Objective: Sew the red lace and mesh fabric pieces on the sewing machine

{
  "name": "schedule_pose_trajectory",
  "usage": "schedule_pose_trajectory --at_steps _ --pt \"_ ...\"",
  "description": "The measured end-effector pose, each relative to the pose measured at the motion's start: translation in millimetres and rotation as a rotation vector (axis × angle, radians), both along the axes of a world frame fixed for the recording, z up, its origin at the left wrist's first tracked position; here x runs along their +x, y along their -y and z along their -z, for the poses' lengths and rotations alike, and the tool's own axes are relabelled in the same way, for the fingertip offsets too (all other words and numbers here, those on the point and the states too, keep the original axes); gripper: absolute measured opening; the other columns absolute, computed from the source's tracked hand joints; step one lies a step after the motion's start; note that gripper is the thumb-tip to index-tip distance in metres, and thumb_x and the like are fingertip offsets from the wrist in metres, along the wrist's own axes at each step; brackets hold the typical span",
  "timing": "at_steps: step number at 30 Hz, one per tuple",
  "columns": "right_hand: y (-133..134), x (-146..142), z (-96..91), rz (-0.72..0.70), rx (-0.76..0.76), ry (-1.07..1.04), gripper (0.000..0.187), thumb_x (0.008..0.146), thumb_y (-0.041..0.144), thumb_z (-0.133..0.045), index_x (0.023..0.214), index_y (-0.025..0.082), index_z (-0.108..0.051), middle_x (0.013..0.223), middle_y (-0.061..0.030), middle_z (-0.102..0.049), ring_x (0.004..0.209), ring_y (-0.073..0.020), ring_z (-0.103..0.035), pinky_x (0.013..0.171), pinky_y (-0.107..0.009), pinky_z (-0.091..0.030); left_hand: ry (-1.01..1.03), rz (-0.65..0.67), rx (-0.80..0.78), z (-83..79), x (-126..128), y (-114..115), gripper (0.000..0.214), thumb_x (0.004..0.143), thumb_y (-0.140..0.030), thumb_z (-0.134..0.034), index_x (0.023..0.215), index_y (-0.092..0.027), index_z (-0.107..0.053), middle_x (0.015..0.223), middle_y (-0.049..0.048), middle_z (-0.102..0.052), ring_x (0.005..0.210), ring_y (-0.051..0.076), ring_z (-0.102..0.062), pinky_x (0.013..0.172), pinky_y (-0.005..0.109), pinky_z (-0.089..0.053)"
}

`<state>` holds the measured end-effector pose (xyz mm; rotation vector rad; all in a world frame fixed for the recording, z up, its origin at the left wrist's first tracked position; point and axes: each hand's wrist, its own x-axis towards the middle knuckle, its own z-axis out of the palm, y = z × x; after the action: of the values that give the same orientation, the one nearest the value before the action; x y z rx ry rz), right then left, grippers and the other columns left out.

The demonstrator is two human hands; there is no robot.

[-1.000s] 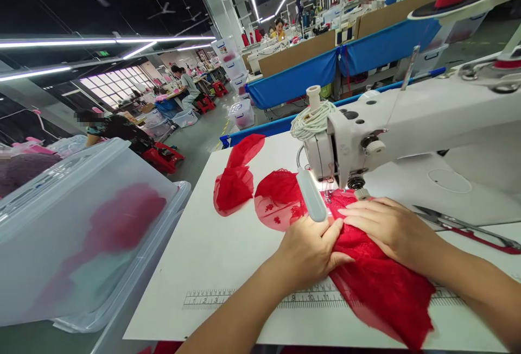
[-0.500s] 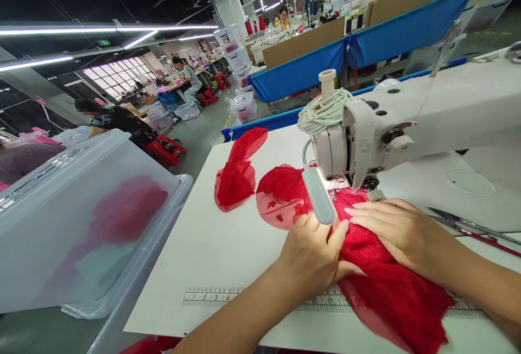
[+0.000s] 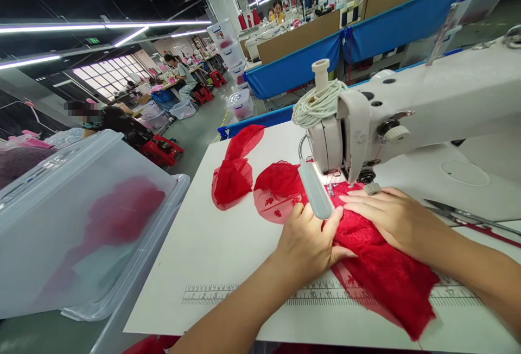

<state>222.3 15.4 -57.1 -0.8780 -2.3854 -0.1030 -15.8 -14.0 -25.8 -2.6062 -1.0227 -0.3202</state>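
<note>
Red lace fabric [image 3: 358,229] runs under the presser foot of a white sewing machine [image 3: 427,99] and trails toward the table's front edge. On its left side rests my left hand [image 3: 309,240], fingers curled at the cloth and partly hidden behind a pale grey lamp [image 3: 315,190], thumb stuck out sideways. My right hand [image 3: 401,221] lies flat on the fabric to the right of the needle, fingers stretched out. Farther left, a sheer red piece with embroidered flowers [image 3: 277,191] extends from the needle area, joined or touching another red piece [image 3: 232,183].
Black-bladed scissors [image 3: 468,215] lie right of my right hand. A printed ruler [image 3: 211,293] crosses the white table [image 3: 183,256] near its front. A translucent plastic bin [image 3: 81,223] stands at the left. Co-workers sit at stations in the background.
The trailing end of the red fabric has drawn up from the front edge, toward the machine. Both hands keep nearly the same pose on it. The view has shifted slightly.
</note>
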Motion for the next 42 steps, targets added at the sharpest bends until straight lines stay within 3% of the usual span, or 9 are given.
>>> schedule_pose_trajectory --at_steps 8,11,15,18,24,29,34,42 --pt "-5 0 -2.2 -0.017 -0.017 -0.004 0.051 0.087 0.001 -0.036 0.126 0.018 -0.064 0.119 -0.0078 -0.074 0.113 -0.0211 -0.066 0.092 -0.038 -0.051 0.055 0.022 0.022 -3.3 -5 -5 0.067 0.100 -0.066 -0.028 0.137 -0.020 -0.059 0.108 0.0147 -0.071 0.094 0.028 -0.063 0.090 0.044 -0.042" --pt "-3 1 -8.8 -0.053 -0.006 -0.017 0.046 0.091 0.005 -0.037 0.124 0.020 -0.065 0.125 -0.0086 -0.071 0.114 -0.0218 -0.065 0.093 -0.039 -0.050 0.096 0.095 0.026 -7.7 -3 -6 0.071 0.102 -0.065 -0.021 0.129 -0.015 -0.064 0.112 0.0161 -0.069 0.098 0.028 -0.062 0.092 0.044 -0.043" --pt "4 1 -14.1 -0.173 -0.023 -0.042 0.039 0.091 0.006 -0.039 0.108 0.023 -0.070 0.118 -0.0060 -0.074 0.107 -0.0207 -0.066 0.094 -0.039 -0.049 0.104 0.193 -0.108 -11.5 1 -6 0.069 0.105 -0.056 -0.016 0.104 -0.012 -0.069 0.088 0.0105 -0.066 0.071 0.021 -0.059 0.064 0.034 -0.043" --pt "7 1 -11.2 -0.169 -0.041 -0.061 0.040 0.086 -0.001 -0.038 0.097 0.020 -0.069 0.108 -0.0054 -0.076 0.100 -0.0197 -0.067 0.090 -0.038 -0.048 0.149 0.126 -0.163 -13.0 4 -6 0.066 0.107 -0.048 -0.013 0.092 -0.013 -0.067 0.072 0.0057 -0.059 0.058 0.018 -0.051 0.054 0.032 -0.038" --pt "7 1 -5.4 -0.146 -0.023 -0.102 0.034 0.087 -0.001 -0.040 0.086 0.020 -0.067 0.098 -0.0044 -0.077 0.092 -0.0176 -0.068 0.086 -0.036 -0.045 0.142 0.103 -0.135 -11.9 7 1 0.075 0.103 -0.062 -0.017 0.116 -0.006 -0.065 0.083 0.0106 -0.063 0.062 0.021 -0.053 0.054 0.033 -0.043" --pt "7 1 -13.2 -0.106 0.007 -0.095 0.033 0.086 0.000 -0.040 0.077 0.021 -0.063 0.092 -0.0038 -0.077 0.085 -0.0172 -0.069 0.084 -0.037 -0.046 0.112 0.061 -0.072 -5.9 6 8 0.081 0.097 -0.072 -0.022 0.121 -0.007 -0.066 0.109 0.0207 -0.067 0.076 0.025 -0.060 0.060 0.036 -0.049" --pt "7 0 -25.1 -0.122 0.078 -0.003 0.033 0.083 -0.003 -0.041 0.077 0.021 -0.062 0.091 -0.0020 -0.077 0.082 -0.0150 -0.070 0.082 -0.034 -0.049 0.130 0.059 0.003 -4.2 6 10 0.080 0.097 -0.073 -0.023 0.121 -0.011 -0.068 0.110 0.0197 -0.069 0.079 0.026 -0.061 0.062 0.036 -0.049" --pt "5 0 -27.0 -0.086 0.131 0.025 0.033 0.080 -0.004 -0.040 0.079 0.020 -0.061 0.094 -0.0030 -0.078 0.085 -0.0160 -0.073 0.083 -0.034 -0.049 0.111 0.040 0.031 -4.4 6 9 0.079 0.098 -0.071 -0.021 0.125 -0.012 -0.067 0.110 0.0181 -0.070 0.086 0.026 -0.062 0.076 0.039 -0.048"
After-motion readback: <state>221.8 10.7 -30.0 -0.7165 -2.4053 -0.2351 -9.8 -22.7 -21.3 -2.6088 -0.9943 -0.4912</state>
